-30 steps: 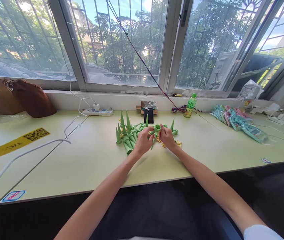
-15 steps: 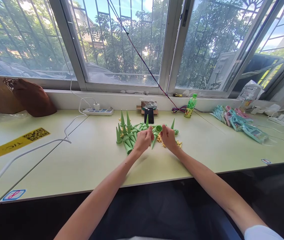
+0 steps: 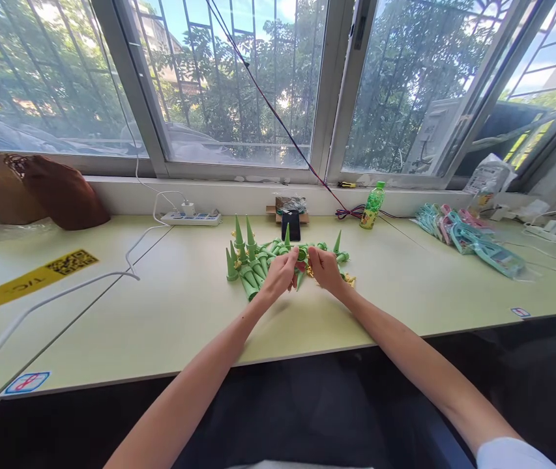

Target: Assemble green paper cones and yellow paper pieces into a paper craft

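My left hand (image 3: pixel 281 272) is closed around a green plastic cone (image 3: pixel 302 255), whose round open end faces up and toward me. Close beside that open end, my right hand (image 3: pixel 325 268) is pinched, its fingertips at the rim; what they hold is too small to make out. More green cones (image 3: pixel 257 267) lie in a heap left of and behind my hands, several of them standing point up. Small yellow pieces (image 3: pixel 350 281) are scattered by my right hand, partly covered by it.
Behind the heap a black phone (image 3: pixel 291 226) leans against a small cardboard box (image 3: pixel 272 210). A green-labelled bottle (image 3: pixel 372 206) stands near the sill. Further right lie pastel plastic-strapped items (image 3: pixel 473 238). A power strip (image 3: pixel 197 218) and white cable (image 3: pixel 133 260) occupy the left.
My right hand has moved slightly left, closer to my left hand. The cone's open end has shifted left with it and now sits at my left fingers.
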Tool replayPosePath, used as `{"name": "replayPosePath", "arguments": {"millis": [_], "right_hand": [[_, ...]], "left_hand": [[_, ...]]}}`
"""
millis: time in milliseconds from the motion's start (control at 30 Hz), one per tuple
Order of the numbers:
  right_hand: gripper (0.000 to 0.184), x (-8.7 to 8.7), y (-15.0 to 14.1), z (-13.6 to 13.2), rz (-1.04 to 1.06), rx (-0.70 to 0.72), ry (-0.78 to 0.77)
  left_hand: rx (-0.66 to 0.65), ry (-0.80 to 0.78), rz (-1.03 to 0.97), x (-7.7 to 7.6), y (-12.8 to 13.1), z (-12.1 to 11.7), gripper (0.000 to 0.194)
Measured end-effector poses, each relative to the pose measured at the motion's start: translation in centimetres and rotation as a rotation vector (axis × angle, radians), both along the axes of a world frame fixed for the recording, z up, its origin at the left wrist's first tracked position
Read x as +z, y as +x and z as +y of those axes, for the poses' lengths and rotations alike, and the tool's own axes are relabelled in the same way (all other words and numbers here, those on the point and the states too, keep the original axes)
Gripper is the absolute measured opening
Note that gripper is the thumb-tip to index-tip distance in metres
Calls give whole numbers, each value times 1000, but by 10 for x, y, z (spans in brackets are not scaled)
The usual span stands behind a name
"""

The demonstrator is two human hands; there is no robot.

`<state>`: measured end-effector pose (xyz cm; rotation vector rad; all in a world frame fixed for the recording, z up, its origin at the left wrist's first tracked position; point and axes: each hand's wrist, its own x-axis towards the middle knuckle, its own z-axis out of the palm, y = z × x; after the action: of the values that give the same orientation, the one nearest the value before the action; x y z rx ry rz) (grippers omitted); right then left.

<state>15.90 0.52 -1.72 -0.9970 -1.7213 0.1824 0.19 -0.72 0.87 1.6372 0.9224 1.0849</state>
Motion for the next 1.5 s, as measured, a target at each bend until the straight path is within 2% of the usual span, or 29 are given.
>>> {"name": "replayPosePath", "arguments": {"millis": [233, 500, 833, 933, 1067, 1167, 1500], "right_hand": [[56, 2, 1, 0, -58, 32, 22], [57, 2, 2, -1, -69, 45, 11], [60, 2, 2, 3, 92, -22, -62], [61, 2, 3, 5, 100, -49, -60], [64, 1, 3, 8, 84, -56, -61], [66, 0, 3, 8, 70, -48, -80], [66, 0, 1, 8, 54, -39, -108]], "left_hand": [[-2, -44, -31, -3, 0, 4, 70], [-16, -52, -23, 0, 0, 2, 63], [-109, 95, 99, -4, -2, 0, 40], [-81, 185, 172, -7, -2, 1, 31], [23, 408, 247, -12, -2, 6, 16], [77, 504, 284, -16, -2, 11, 6], [157, 502, 263, -14, -1, 9, 21]]}}
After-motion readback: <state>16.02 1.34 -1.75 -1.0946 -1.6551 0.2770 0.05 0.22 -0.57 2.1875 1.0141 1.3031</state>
